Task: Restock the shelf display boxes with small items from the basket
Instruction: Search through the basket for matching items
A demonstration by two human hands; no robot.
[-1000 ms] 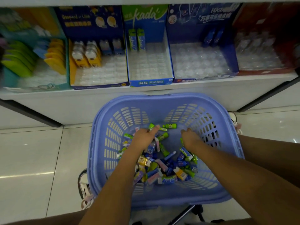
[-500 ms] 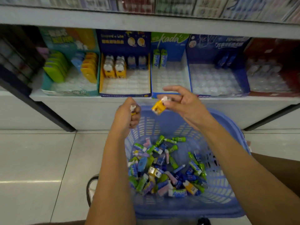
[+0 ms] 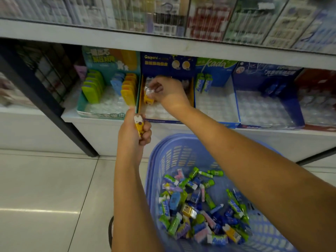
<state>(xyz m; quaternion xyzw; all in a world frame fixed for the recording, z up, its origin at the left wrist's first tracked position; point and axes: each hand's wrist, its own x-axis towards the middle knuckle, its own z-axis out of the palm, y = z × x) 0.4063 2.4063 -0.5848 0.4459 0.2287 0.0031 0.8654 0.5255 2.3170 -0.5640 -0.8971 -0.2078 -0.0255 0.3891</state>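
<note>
The left hand (image 3: 133,132) is gripping a small yellow-and-white plastic item (image 3: 139,125), fingers curled round it, below the shelf edge (image 3: 109,122). The right hand (image 3: 168,91) is pinching another yellow item (image 3: 149,100) into the navy cardboard display box (image 3: 163,63); next, I'd judge, seating it upright. The lilac plastic basket (image 3: 172,140) is holding more.

The right hand (image 3: 168,91) was inside the dark-blue Gaspard display box (image 3: 163,64), pinching a yellow item (image 3: 148,101) just above its white tray. The left hand (image 3: 133,132) gripped a second yellow piece (image 3: 138,125) (white animal face on top) in front of the shelf edge (image 3: 272,138). Below sat the blue basket (image 3: 163,157), holding mixed small items (image 3: 200,206).
</note>
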